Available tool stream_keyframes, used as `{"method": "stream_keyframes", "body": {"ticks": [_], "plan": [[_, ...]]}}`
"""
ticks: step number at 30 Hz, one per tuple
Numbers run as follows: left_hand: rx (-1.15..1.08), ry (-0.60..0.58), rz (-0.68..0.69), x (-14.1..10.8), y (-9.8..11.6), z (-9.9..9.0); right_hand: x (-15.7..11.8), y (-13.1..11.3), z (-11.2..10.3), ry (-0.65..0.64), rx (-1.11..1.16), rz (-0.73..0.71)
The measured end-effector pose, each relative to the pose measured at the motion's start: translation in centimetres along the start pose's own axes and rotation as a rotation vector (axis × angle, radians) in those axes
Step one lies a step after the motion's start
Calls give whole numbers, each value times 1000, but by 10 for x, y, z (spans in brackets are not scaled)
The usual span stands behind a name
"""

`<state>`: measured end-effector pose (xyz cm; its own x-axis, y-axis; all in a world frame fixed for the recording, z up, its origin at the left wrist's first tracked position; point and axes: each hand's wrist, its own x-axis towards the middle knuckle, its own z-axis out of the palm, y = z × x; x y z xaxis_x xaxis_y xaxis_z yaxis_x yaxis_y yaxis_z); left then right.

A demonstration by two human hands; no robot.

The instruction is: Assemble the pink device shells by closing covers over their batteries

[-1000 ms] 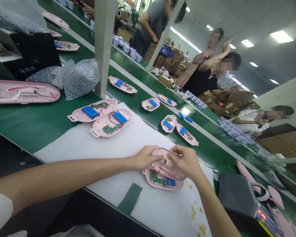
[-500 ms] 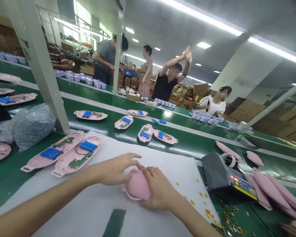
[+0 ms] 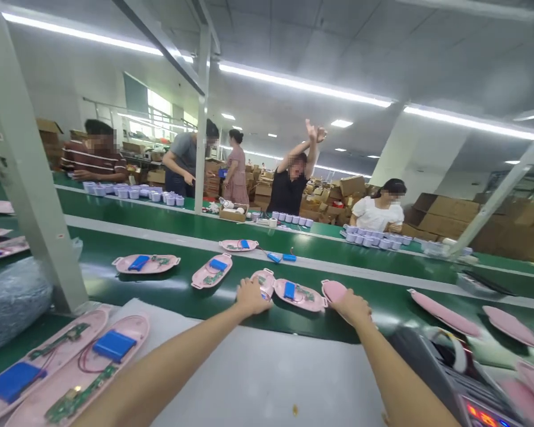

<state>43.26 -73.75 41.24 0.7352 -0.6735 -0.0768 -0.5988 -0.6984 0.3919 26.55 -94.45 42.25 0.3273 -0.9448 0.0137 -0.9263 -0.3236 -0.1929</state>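
My left hand [image 3: 253,296] reaches out to the green belt and grips a pink shell with a circuit board [image 3: 264,277]. Farther right, my right hand [image 3: 353,307] is closed on a smooth pink shell [image 3: 334,290] at the belt's near edge. Between the hands lies an open pink shell with a blue battery [image 3: 300,295]. Two more open shells, one of them [image 3: 115,356] nearest, hold blue batteries and green boards at the lower left. The fingertips of both hands are partly hidden.
White sheet [image 3: 267,367] covers the near work surface. A grey device with a red display [image 3: 471,379] stands at the lower right. Metal posts [image 3: 35,154] rise at the left. Several people work across the belt [image 3: 160,228], near rows of lilac cups [image 3: 374,238].
Both hands have moved forward from the white sheet to the belt. The smooth pink shell has gone there with my right hand; my left hand now grips another shell. The view has shifted.
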Motion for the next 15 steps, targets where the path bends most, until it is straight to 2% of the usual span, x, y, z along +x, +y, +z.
{"method": "stream_keyframes", "body": {"ticks": [2,4,8,11,13,15], "plan": [[6,16,24,-9,-14,-5,10,-3,10,-26,4,-117],[9,39,28,-28,-40,-18,13,-8,15,-68,14,-287],[-12,120,-22,-93,-96,-48,3,-35,17,-160,49,-505],[-23,112,-53,-149,-119,-57,-27,-75,25,-272,96,-720],[16,80,-71,-179,-124,-53,-55,-103,34,-378,100,-874],[75,37,-94,-202,-127,-46,-79,-123,44,-444,65,-946]]}}
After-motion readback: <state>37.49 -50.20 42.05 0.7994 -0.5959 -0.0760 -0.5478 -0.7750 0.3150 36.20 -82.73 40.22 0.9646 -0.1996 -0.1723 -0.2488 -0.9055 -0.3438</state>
